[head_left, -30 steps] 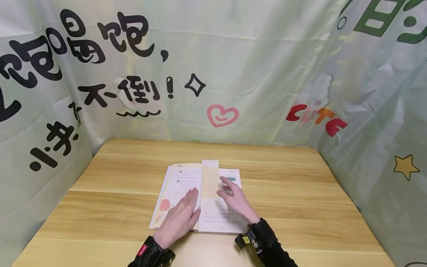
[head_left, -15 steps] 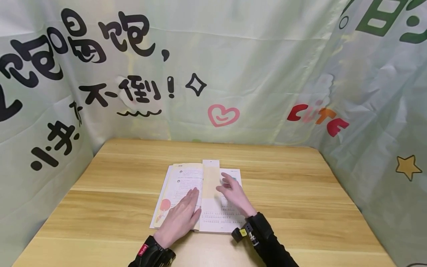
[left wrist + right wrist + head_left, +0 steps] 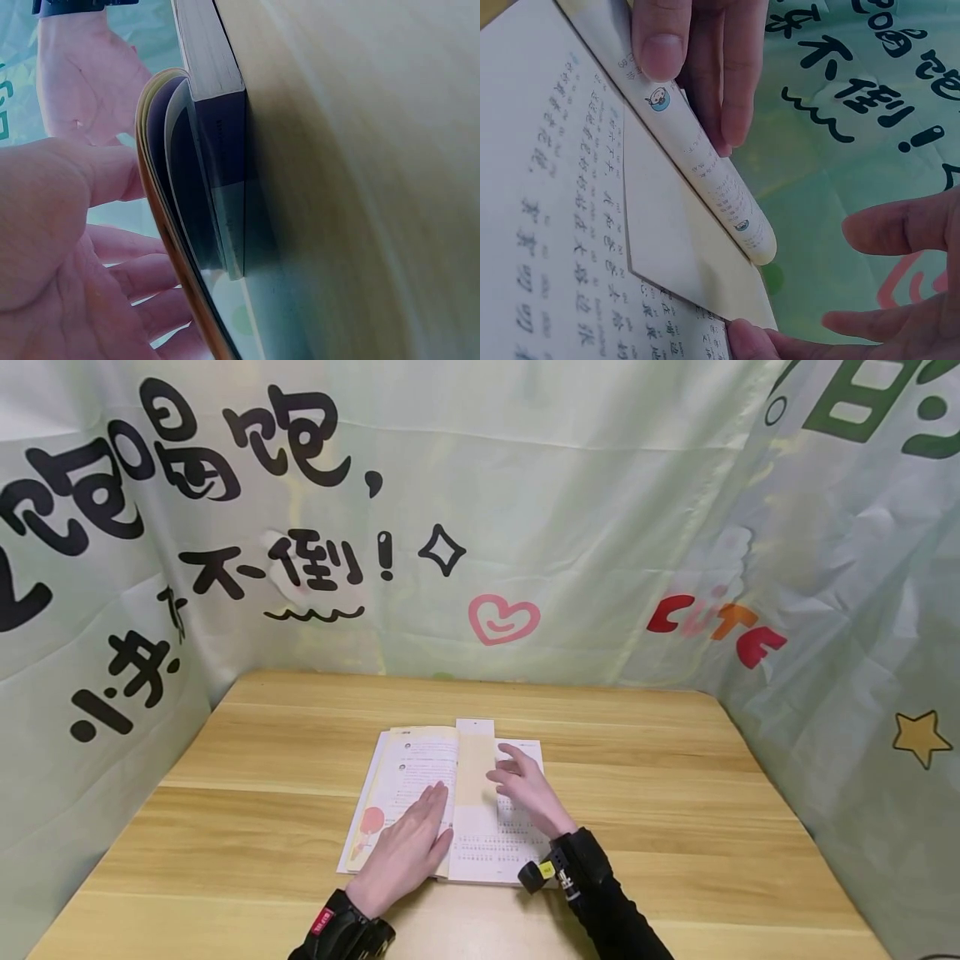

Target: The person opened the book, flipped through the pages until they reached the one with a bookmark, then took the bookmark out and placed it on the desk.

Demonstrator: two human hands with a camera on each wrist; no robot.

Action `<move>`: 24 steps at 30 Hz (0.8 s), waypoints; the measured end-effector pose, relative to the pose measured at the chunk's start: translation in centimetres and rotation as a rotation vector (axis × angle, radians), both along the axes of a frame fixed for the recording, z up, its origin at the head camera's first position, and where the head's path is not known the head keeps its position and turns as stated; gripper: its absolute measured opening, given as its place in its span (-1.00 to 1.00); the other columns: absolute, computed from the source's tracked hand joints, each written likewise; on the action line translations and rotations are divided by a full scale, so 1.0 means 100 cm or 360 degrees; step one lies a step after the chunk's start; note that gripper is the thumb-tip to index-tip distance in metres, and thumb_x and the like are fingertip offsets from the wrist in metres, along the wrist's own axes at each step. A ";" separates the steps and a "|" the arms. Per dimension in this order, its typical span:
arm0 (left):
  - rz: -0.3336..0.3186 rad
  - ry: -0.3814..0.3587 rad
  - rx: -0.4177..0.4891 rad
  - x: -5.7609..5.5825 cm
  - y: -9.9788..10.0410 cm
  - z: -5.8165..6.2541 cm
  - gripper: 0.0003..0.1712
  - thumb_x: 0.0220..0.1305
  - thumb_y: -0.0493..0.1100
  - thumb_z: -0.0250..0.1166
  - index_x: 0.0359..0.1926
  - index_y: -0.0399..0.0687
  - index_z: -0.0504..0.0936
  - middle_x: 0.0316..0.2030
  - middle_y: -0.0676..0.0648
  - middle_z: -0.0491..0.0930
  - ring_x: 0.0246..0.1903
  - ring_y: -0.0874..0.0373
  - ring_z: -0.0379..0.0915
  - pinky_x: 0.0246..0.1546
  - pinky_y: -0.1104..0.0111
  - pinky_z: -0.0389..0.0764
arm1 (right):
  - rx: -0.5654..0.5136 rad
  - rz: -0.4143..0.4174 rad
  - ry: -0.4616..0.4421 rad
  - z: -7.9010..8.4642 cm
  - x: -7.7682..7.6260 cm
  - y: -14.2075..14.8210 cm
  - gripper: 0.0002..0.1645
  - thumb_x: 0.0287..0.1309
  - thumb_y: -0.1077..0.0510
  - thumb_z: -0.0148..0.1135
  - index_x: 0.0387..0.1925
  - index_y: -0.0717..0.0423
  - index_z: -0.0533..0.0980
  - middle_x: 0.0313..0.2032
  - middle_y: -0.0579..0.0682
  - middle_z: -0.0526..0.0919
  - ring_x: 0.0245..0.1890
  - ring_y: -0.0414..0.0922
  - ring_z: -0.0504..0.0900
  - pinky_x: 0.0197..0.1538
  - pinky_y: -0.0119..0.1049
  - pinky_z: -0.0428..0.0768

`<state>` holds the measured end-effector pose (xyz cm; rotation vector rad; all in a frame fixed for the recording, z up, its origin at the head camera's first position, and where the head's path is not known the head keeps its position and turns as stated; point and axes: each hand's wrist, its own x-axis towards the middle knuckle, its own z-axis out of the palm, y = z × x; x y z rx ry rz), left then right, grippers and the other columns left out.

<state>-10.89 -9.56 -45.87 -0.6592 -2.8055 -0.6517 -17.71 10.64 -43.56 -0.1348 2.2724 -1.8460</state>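
Observation:
An open book (image 3: 517, 852) lies on the table, with printed text on both pages. Along its fold, over the right page, lies a flat cream-and-white bookmark (image 3: 475, 768) with a small hole near its top end. My left hand (image 3: 401, 860) rests on the left page, fingers straight; the left wrist view shows its palm side against the raised pages (image 3: 187, 247). Above the right page, my right hand (image 3: 531, 789) is spread and loosely bent. In the right wrist view, one fingertip (image 3: 750, 341) is at the edge of the bookmark (image 3: 686, 240); whether it presses is unclear.
The wooden table (image 3: 675, 793) extends around the book on all sides. A pale green printed curtain (image 3: 585, 527) hangs behind and at both sides. Black wrist bands with cameras (image 3: 536, 875) sit on the wrists.
My right hand has shifted slightly away from me and to the left, beside the bookmark. My left hand stays on the left page. The book and bookmark look unmoved.

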 end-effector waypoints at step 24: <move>0.0000 -0.0019 -0.0007 0.000 0.000 0.001 -0.35 0.32 -0.13 0.16 0.32 -0.45 0.29 0.29 -0.37 0.30 0.25 -0.18 0.24 -0.02 -0.09 0.58 | -0.0012 -0.0165 -0.0058 -0.007 -0.008 -0.004 -0.22 0.22 0.30 0.12 0.35 0.56 0.04 -0.01 0.33 0.45 -0.10 0.11 0.56 -0.11 -0.10 0.68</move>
